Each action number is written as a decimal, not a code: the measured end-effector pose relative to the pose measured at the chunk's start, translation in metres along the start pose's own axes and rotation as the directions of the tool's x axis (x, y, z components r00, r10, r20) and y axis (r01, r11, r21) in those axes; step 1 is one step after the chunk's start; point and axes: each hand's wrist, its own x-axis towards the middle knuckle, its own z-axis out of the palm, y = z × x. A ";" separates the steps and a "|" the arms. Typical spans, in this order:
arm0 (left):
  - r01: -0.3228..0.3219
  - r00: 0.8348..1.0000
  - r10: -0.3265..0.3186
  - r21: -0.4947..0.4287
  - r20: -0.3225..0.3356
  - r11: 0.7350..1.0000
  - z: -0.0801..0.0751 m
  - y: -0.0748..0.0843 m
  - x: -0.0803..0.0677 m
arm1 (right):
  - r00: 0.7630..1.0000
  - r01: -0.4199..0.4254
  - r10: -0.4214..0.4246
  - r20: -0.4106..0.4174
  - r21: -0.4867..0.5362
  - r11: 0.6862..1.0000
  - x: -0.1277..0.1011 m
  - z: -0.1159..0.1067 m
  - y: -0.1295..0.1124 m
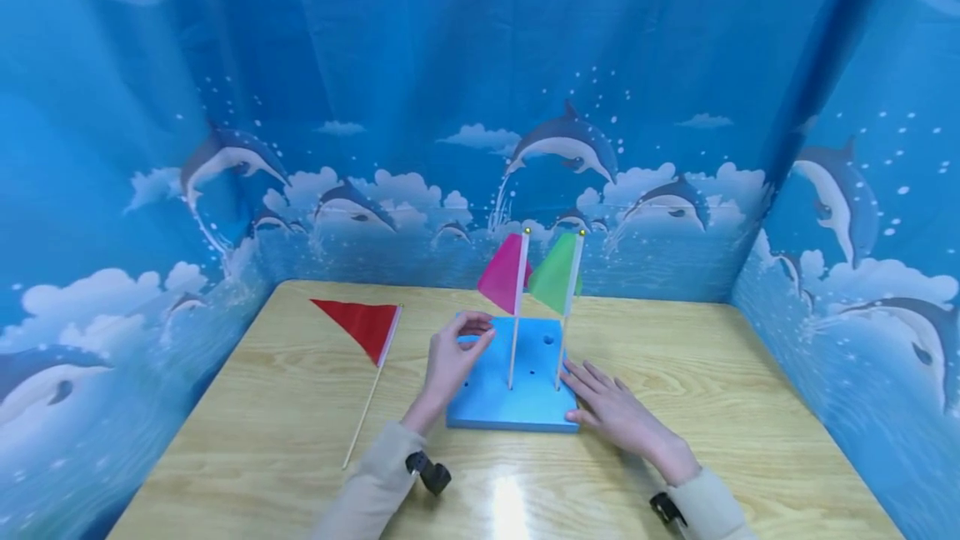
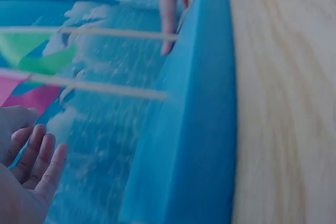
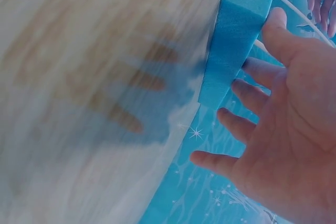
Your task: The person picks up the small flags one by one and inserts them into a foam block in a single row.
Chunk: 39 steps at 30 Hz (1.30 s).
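Observation:
A blue foam board [image 1: 487,407] with several holes lies on the table. A pink flag [image 1: 504,275] and a green flag [image 1: 555,275] stand in it on thin sticks, the green one leaning slightly. My left hand [image 1: 453,361] hovers over the board's left part, its loosely bent fingers [image 2: 51,171] holding nothing. At the board's right edge, my right hand [image 1: 615,407] lies with fingers spread, and its fingertips [image 3: 274,18] touch the side of the foam.
A red flag [image 1: 367,327] on a stick lies on the wooden table [image 1: 262,407], left of the board. Blue curtains [image 1: 420,107] printed with dolphins hang behind the table and along both sides.

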 end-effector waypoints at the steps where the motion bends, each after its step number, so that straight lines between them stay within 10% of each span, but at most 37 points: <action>1: 0.010 1.000 -0.010 0.004 -0.016 1.000 -0.006 -0.001 0.001 | 1.000 -0.005 0.005 0.002 0.007 1.000 0.000 0.000 0.000; 10: 0.147 0.987 -0.150 -0.052 -0.063 0.988 -0.069 -0.018 0.007 | 1.000 -0.019 0.019 0.009 0.025 1.000 -0.002 0.000 0.003; 21: 0.393 0.918 -0.380 0.131 -0.112 0.910 -0.133 -0.042 -0.007 | 1.000 -0.014 0.014 0.000 0.030 0.999 -0.001 0.000 0.000; 30: 0.473 0.874 -0.485 0.245 -0.012 0.846 -0.147 -0.054 -0.027 | 1.000 -0.017 0.017 -0.003 0.038 0.999 -0.002 0.001 0.001; 39: 0.418 0.882 -0.471 0.463 -0.001 0.782 -0.146 -0.051 -0.033 | 1.000 -0.017 0.017 -0.003 0.061 0.998 -0.001 0.003 0.001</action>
